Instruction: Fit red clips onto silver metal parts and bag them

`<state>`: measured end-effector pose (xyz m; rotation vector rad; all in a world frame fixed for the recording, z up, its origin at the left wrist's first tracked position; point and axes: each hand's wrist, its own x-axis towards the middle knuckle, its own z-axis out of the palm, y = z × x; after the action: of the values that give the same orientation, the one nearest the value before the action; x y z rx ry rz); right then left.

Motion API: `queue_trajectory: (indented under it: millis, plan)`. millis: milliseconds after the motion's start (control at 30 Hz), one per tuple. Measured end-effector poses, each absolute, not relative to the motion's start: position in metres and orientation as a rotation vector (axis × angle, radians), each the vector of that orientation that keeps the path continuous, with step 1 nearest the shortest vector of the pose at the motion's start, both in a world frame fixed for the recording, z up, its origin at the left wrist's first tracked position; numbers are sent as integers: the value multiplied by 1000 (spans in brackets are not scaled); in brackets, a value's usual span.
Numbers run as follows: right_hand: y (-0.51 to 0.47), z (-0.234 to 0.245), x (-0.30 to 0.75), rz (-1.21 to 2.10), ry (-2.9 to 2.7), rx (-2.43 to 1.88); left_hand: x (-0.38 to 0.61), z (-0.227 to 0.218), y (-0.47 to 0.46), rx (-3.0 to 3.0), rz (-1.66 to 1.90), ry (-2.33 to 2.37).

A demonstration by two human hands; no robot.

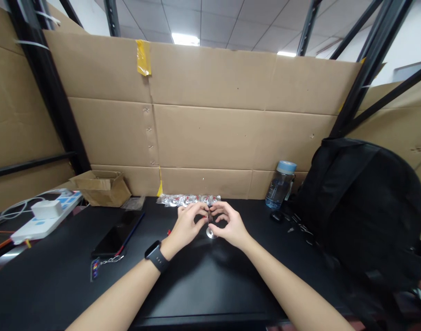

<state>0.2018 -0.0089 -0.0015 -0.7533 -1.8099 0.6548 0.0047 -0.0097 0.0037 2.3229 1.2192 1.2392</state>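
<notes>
In the head view my left hand [187, 225], with a dark watch on its wrist, meets my right hand [231, 225] at the middle of the black table. Thumbs and fingers of both are curled around a small shiny piece with a round silver base [210, 233]. Its upper part is dark and thin, mostly covered by the fingertips, so its kind is unclear. Just behind the hands lies a row of clear plastic packets [172, 200] with silver round pieces and red bits in them. A tiny red thing [169, 232] shows beside my left hand.
To the left lie a phone [118, 233] with a keychain [95, 269], an open cardboard box [105, 191] and a white power strip [46, 223]. On the right stand a water bottle [280, 186] and a black backpack [362, 207], with keys [291, 229] near it. A cardboard wall [210, 138] closes the back.
</notes>
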Motion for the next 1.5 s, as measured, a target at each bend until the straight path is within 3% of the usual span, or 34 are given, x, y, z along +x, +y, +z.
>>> queue_trajectory:
  millis: [1133, 1500]
  plan:
    - [-8, -5, 198, 576, -1863, -825, 12, 5, -17, 2411, 1187, 1333]
    - [-11, -4, 196, 837, -1695, -713, 10, 12, -17, 2311, 1247, 1332]
